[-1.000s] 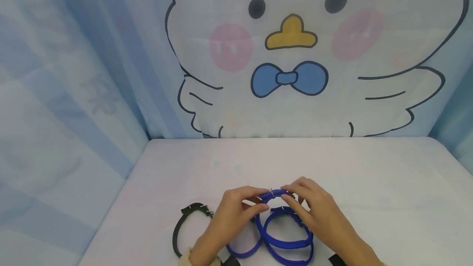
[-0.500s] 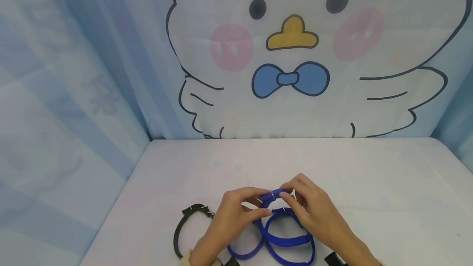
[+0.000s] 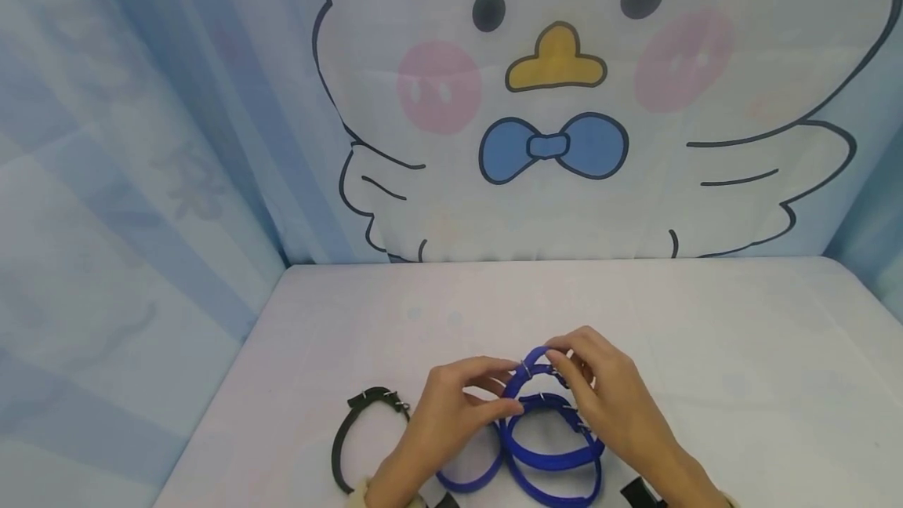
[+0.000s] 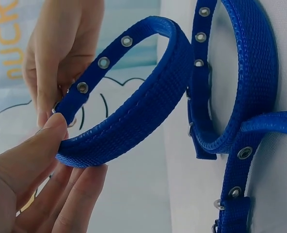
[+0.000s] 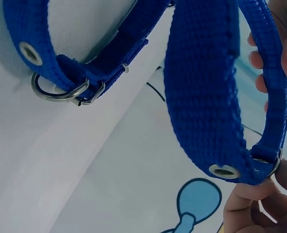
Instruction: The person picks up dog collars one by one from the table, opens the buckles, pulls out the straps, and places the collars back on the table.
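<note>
A blue webbing pet collar point(image 4: 153, 104) with metal eyelets is held up between both hands. My left hand point(image 3: 458, 406) grips its padded band between thumb and fingers. Beside the collar's buckle point(image 5: 278, 162), my right hand point(image 3: 610, 394) pinches the strap, which bows up in a small arc in the head view. Right under the held collar, a second blue collar point(image 3: 557, 502) lies on the table. Another blue collar point(image 3: 469, 486) is partly hidden behind my left wrist.
A dark green or black collar point(image 3: 339, 445) with a buckle lies left of my left forearm. The white-covered table point(image 3: 741, 359) ends at a cloth backdrop point(image 3: 437, 202) with a cartoon duck. A blue patterned curtain point(image 3: 141, 218) hangs on the left.
My right hand has moved slightly up and right, and the strap it pinches now arches above the buckle where it lay flatter before. My left hand stays nearly in place.
</note>
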Demonstrator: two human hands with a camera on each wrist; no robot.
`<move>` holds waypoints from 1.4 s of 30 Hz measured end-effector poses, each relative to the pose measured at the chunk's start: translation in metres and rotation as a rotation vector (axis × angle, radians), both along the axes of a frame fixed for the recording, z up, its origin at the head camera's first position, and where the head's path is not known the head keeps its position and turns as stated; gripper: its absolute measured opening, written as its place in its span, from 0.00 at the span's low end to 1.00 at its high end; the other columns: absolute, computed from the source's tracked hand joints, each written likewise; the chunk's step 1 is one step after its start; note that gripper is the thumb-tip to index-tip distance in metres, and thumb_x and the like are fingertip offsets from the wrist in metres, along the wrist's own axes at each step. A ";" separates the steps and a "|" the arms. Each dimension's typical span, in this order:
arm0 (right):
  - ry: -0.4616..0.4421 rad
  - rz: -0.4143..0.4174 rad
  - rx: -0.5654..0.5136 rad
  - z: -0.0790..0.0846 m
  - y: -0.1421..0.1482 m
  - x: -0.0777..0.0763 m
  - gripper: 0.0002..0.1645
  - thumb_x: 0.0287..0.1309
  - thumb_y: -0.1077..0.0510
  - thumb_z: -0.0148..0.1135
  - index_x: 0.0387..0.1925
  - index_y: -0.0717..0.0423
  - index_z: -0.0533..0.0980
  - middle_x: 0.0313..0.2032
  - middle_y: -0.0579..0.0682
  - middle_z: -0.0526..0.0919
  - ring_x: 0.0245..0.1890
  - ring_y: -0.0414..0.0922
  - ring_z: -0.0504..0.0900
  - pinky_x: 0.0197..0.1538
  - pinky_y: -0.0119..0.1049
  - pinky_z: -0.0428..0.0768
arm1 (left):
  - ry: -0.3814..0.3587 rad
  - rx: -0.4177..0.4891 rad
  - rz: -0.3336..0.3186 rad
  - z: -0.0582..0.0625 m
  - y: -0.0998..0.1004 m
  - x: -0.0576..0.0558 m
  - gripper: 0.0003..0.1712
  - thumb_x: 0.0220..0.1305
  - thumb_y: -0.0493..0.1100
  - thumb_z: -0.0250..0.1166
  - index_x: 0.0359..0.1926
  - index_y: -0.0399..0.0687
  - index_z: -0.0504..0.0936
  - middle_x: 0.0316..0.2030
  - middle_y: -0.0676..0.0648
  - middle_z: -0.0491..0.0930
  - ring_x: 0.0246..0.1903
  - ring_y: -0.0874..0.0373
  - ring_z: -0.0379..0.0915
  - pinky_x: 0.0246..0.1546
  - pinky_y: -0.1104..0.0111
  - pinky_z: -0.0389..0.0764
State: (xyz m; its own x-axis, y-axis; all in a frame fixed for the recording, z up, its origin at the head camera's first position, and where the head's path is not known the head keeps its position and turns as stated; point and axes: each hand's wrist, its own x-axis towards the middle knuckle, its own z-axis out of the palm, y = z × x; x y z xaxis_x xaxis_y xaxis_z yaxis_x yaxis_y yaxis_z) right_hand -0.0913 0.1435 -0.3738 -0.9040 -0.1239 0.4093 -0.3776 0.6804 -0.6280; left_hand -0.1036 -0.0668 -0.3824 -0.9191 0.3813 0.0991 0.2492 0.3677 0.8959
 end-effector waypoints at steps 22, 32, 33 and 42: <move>0.220 -0.081 -0.029 -0.006 0.000 0.000 0.07 0.59 0.69 0.66 0.36 0.56 0.85 0.30 0.37 0.77 0.25 0.31 0.71 0.25 0.18 0.71 | 0.086 0.052 -0.055 -0.001 0.003 0.004 0.19 0.56 0.42 0.74 0.50 0.55 0.86 0.45 0.53 0.86 0.40 0.67 0.83 0.34 0.79 0.83; 0.190 -0.081 -0.022 -0.005 0.002 -0.001 0.07 0.60 0.68 0.67 0.35 0.53 0.84 0.29 0.36 0.77 0.26 0.31 0.73 0.26 0.21 0.75 | 0.085 0.056 -0.054 -0.002 0.004 0.005 0.17 0.56 0.42 0.74 0.49 0.54 0.86 0.45 0.54 0.86 0.40 0.68 0.82 0.35 0.79 0.83; 0.187 -0.080 -0.019 -0.005 0.002 -0.001 0.07 0.60 0.68 0.67 0.35 0.53 0.84 0.29 0.36 0.77 0.27 0.31 0.73 0.26 0.22 0.75 | 0.082 0.056 -0.053 -0.003 0.004 0.005 0.18 0.56 0.43 0.74 0.49 0.54 0.86 0.45 0.54 0.86 0.40 0.68 0.82 0.35 0.79 0.83; 0.176 -0.033 0.009 -0.003 0.000 0.001 0.07 0.60 0.66 0.67 0.35 0.51 0.84 0.30 0.34 0.76 0.28 0.30 0.74 0.28 0.25 0.79 | 0.070 0.037 0.008 -0.002 0.003 0.001 0.17 0.65 0.55 0.67 0.48 0.52 0.88 0.41 0.54 0.88 0.38 0.68 0.83 0.34 0.77 0.83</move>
